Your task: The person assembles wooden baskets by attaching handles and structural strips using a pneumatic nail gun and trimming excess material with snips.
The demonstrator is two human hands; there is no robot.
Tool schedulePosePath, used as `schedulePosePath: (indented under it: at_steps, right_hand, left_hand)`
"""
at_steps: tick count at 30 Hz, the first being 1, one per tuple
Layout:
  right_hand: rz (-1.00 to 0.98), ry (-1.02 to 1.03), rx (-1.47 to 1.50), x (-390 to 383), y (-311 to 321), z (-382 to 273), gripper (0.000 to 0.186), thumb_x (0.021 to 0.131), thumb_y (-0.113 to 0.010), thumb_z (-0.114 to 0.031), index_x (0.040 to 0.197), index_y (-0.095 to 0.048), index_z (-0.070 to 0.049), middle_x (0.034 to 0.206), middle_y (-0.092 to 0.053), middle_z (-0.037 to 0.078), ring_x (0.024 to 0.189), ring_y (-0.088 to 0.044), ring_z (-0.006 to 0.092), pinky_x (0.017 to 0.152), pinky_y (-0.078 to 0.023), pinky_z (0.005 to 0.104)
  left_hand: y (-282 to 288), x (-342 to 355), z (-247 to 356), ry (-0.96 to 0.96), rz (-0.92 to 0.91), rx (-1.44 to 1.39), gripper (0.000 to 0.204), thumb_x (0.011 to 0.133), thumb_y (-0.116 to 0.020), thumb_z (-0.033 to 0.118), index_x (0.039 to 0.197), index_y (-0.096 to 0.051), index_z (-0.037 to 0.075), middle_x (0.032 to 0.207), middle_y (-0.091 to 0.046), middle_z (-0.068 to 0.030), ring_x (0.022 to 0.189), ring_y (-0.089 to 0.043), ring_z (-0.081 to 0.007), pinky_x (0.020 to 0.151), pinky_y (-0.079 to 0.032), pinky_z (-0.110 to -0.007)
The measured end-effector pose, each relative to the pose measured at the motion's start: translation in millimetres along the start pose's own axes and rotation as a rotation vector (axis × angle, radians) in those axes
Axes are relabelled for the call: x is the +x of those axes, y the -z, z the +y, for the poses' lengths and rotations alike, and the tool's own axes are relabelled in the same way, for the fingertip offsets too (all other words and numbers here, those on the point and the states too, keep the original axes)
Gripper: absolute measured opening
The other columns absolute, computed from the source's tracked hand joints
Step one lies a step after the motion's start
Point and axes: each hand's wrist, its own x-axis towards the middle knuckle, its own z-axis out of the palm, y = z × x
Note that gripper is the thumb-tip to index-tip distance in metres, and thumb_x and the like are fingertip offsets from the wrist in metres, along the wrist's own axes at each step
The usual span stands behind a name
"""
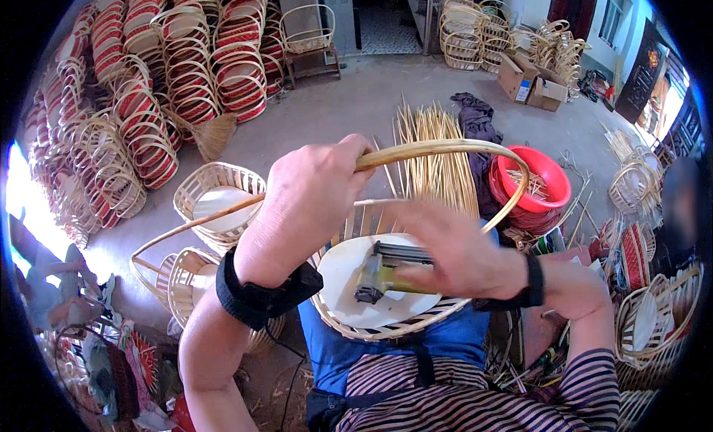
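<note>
A woven bamboo basket (394, 332) with a pale oval base (338, 257) rests on my lap. My left hand (316, 179) is closed round its curved bamboo handle (445, 147), which arches above the basket to the right. On the base lies a staple gun (370, 282) with a dark metal head and a yellowish body. My right hand (464, 254) is over the staple gun, blurred by motion, fingers stretched out and thumb apart. Its thumb overlaps the tool; I cannot tell whether it touches. The left forearm hides part of the basket's left side.
Bamboo strips (438, 153) lie ahead, beside a dark cloth (477, 120) and a red basin (553, 187) holding short sticks. Baskets (223, 205) stand on the left; tall red-banded basket stacks (241, 68) and a straw broom (214, 135) are behind. Cardboard boxes (518, 77) sit far right.
</note>
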Motion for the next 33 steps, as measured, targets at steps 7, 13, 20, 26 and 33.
schedulePosePath:
  at_steps: [7, 13, 20, 26, 33]
  right_hand:
    - [0.176, 0.041, -0.331, 50.4, -1.2, 30.7, 0.071, 0.063, -0.057, -0.048, 0.104, -0.040, 0.008, 0.083, -0.050, 0.016, 0.076, -0.051, 0.0264, 0.067, -0.041, 0.0339]
    - [0.099, 0.148, -0.445, 48.6, 6.4, 48.9, 0.039, 0.069, -0.057, -0.030, 0.092, -0.051, 0.000, 0.058, -0.049, 0.005, 0.051, -0.052, 0.0188, 0.043, -0.041, 0.0276]
    - [0.057, 0.118, -0.362, 49.3, 11.4, 36.7, 0.026, 0.074, -0.050, -0.031, 0.070, -0.047, -0.006, 0.054, -0.050, 0.008, 0.050, -0.054, 0.0229, 0.042, -0.041, 0.0307]
    - [0.040, 0.025, -0.321, 47.2, 13.1, 29.1, 0.027, 0.073, -0.051, -0.032, 0.069, -0.048, -0.006, 0.055, -0.050, 0.007, 0.053, -0.053, 0.0231, 0.044, -0.041, 0.0309]
    - [0.181, 0.323, -0.490, 61.9, 7.6, 7.6, 0.062, 0.065, -0.049, -0.052, 0.094, -0.049, 0.003, 0.074, -0.051, 0.010, 0.065, -0.052, 0.0207, 0.054, -0.040, 0.0296]
  left_hand:
    - [4.2, 3.8, -2.6, -0.030, -0.142, 0.070, 0.021, 0.074, -0.050, 0.023, 0.079, -0.052, 0.002, 0.070, -0.054, -0.0193, 0.068, -0.051, -0.0354, 0.057, -0.040, -0.040]
    - [6.5, -44.5, -21.6, 0.151, -0.065, -0.103, 0.022, 0.080, -0.045, 0.023, 0.092, -0.053, 0.005, 0.064, -0.056, -0.0132, 0.057, -0.056, -0.0245, 0.049, -0.043, -0.032]
    - [-53.2, -56.3, -13.9, 0.141, 0.470, -0.260, 0.026, 0.080, -0.047, 0.013, 0.105, -0.050, 0.007, 0.071, -0.054, -0.0107, 0.057, -0.053, -0.0222, 0.051, -0.042, -0.029]
    - [-67.1, -54.4, -15.3, 0.080, 0.591, -0.334, 0.027, 0.079, -0.046, 0.009, 0.106, -0.049, 0.005, 0.068, -0.049, -0.0114, 0.053, -0.048, -0.0210, 0.049, -0.040, -0.028]
    - [-61.3, -51.0, -9.0, 0.118, 0.573, -0.567, 0.014, 0.077, -0.050, 0.008, 0.085, -0.044, -0.002, 0.065, -0.050, -0.0111, 0.055, -0.046, -0.0147, 0.054, -0.040, -0.025]
